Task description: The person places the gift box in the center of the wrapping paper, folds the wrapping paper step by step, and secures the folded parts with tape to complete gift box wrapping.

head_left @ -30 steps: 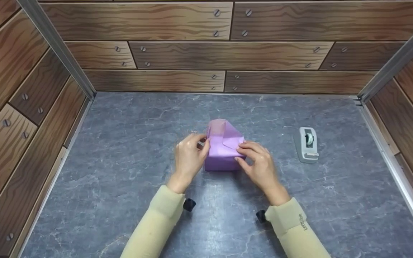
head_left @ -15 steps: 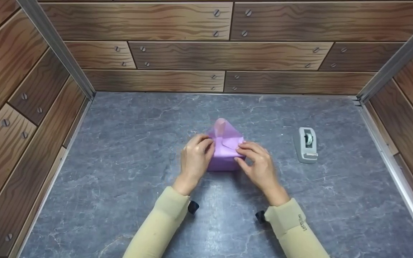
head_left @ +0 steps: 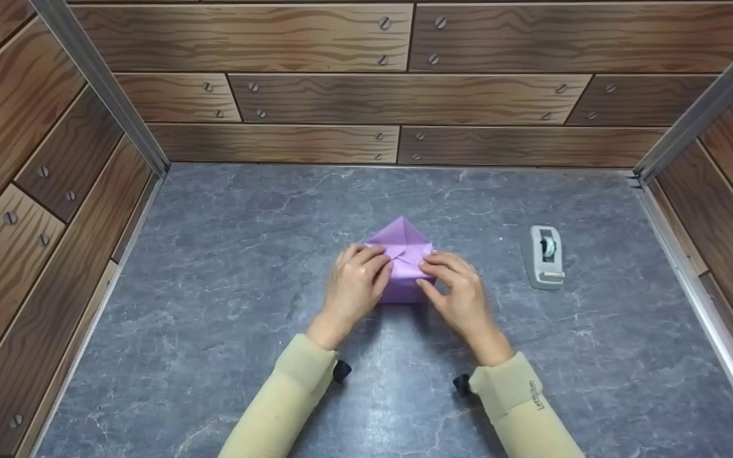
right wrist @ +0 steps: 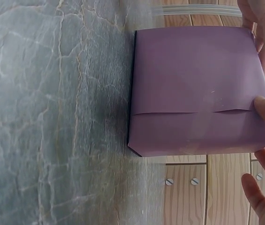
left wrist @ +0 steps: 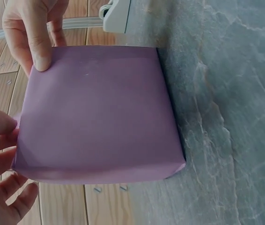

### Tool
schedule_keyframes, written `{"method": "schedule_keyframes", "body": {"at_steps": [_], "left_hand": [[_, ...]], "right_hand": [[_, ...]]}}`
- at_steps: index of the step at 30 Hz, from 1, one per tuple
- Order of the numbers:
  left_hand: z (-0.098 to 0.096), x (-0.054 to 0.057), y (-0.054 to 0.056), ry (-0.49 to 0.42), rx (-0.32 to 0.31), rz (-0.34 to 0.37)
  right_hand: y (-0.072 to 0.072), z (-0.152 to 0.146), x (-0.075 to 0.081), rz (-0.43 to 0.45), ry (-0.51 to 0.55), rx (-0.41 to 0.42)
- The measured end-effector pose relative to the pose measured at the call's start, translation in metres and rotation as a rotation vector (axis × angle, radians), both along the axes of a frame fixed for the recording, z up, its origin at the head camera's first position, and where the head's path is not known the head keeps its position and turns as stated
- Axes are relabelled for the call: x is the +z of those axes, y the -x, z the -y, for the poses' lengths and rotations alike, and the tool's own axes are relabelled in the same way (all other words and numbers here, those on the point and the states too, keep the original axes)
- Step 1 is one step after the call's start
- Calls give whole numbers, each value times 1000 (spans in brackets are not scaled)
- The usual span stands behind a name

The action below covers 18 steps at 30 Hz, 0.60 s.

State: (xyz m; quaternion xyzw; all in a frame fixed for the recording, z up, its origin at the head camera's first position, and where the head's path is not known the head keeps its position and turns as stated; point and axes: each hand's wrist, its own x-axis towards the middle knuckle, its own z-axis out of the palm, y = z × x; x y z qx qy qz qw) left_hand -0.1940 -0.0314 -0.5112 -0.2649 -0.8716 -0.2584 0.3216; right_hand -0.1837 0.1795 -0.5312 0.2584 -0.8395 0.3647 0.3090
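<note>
A box wrapped in purple paper (head_left: 406, 291) stands on the table, with a folded point of the paper rising at its far side. My left hand (head_left: 357, 280) is at the box's top left, thumb and fingers bent over the folded-in left flap. At the right corner my right hand (head_left: 462, 292) grips the box, fingertips on top and thumb against the near face. The left wrist view has the smooth near face (left wrist: 99, 112) of the box filling the middle. A paper seam (right wrist: 193, 112) crosses that face in the right wrist view.
A grey tape dispenser (head_left: 546, 256) stands on the marbled table (head_left: 245, 222) to the right of the box. Wood-patterned panels (head_left: 398, 98) with metal edging close in the back and both sides.
My left hand has moved right over the box, folding the paper's left side inward. The paper at the far side now stands as a point. The right hand stays in place.
</note>
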Motion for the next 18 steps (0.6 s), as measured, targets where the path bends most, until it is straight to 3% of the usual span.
{"method": "schedule_keyframes", "body": {"at_steps": [10, 14, 18], "left_hand": [[10, -7, -12, 111, -30, 85], [17, -9, -16, 74, -64, 79], [25, -12, -18, 23, -76, 27]], "right_hand": [[1, 0, -1, 0, -1, 0], [0, 0, -1, 13, -5, -5], [0, 0, -1, 15, -1, -9]]}}
